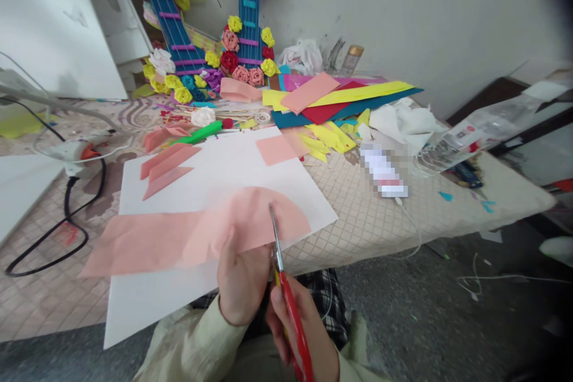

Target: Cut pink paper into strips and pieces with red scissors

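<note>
A long strip of pink crepe paper (156,242) lies over a white sheet (219,167) and curves up at its right end. My left hand (244,280) pinches the near edge of this strip, thumb on top and the other fingers mostly hidden. My right hand (307,319) grips scissors (295,310) with red handles, whose blades point away from me. The blades meet the strip just right of my left thumb; how far apart they are is hard to tell. Folded pink pieces (168,167) and a flat pink square (275,149) rest on the sheet.
Paper-flower guitar shapes (179,42) lean against the wall. Coloured paper sheets (340,95), a green glue-like tube (201,132) and yellow scraps (331,137) lie behind. To the right are a phone (385,173) on a cable and a plastic bottle (474,131). A power strip (78,152) sits left.
</note>
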